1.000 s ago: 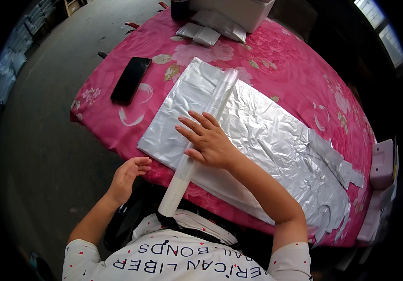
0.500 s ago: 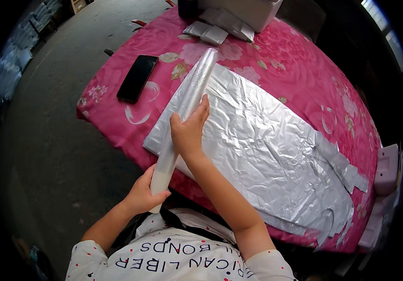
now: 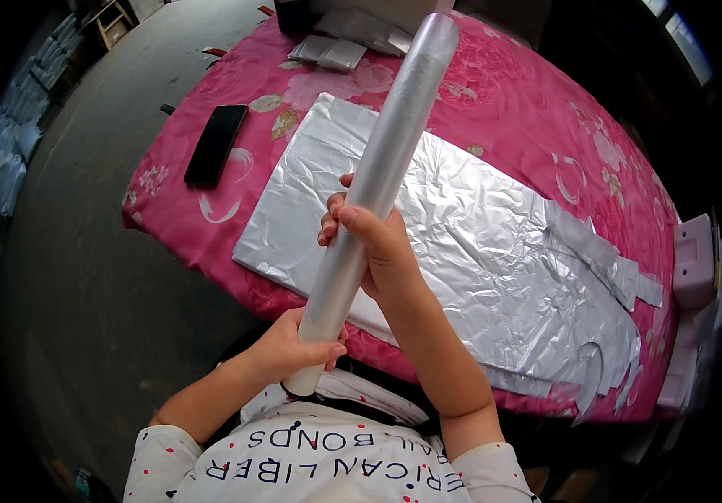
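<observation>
We hold a roll of clear plastic film (image 3: 396, 138) in both hands, slanting up from our lap, past the near edge of the table, toward its far edge. Our right hand (image 3: 375, 239) grips it around the middle, thumb across the top and fingers curled round from beneath; our left hand (image 3: 298, 348) closes around it close to its lower end. Beneath the roll, a flat, creased stack of silvery plastic bags (image 3: 487, 251) stretches along the near edge, its loose handle strips reaching the right edge. All this lies on a pink floral tablecloth (image 3: 537, 117). A black smartphone (image 3: 215, 146) rests near the left edge, well apart from our hands. Toward the far edge we see small silvery packets (image 3: 329, 51) beside a dark container (image 3: 293, 15), and just off the right edge a pale pink plastic box (image 3: 694, 264).
</observation>
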Motion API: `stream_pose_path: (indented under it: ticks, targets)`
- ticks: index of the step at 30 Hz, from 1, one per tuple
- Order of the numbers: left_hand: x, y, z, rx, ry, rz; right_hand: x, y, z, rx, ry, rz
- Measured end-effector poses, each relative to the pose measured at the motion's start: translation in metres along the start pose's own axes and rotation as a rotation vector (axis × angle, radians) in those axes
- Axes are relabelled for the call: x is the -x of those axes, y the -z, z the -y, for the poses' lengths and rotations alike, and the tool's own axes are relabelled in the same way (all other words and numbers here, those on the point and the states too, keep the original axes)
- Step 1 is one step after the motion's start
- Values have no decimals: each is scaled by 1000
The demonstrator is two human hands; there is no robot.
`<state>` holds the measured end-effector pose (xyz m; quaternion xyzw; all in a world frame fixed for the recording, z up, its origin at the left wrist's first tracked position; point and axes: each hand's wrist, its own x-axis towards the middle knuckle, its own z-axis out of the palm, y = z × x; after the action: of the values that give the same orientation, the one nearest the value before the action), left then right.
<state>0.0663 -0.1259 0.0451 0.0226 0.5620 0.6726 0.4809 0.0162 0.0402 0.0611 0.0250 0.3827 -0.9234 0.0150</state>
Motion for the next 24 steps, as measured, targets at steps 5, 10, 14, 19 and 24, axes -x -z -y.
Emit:
stream_pose_path:
  ticks: [5, 10, 14, 19, 24]
  targets:
    - [-5, -9, -5, 79, 26, 118, 20, 6, -4, -148, -64, 29]
    - [-15, -9, -5, 209, 24, 288, 25, 10, -2, -153, -74, 24]
    - [-20, -22, -20, 37, 45, 44, 19, 11, 13, 118, -48, -182]
    - [-22, -24, -13, -19, 8, 7, 23, 11, 12, 29, -118, -93]
    - [-26, -20, -10, 20, 25, 73, 29, 19, 1, -24, -134, -96]
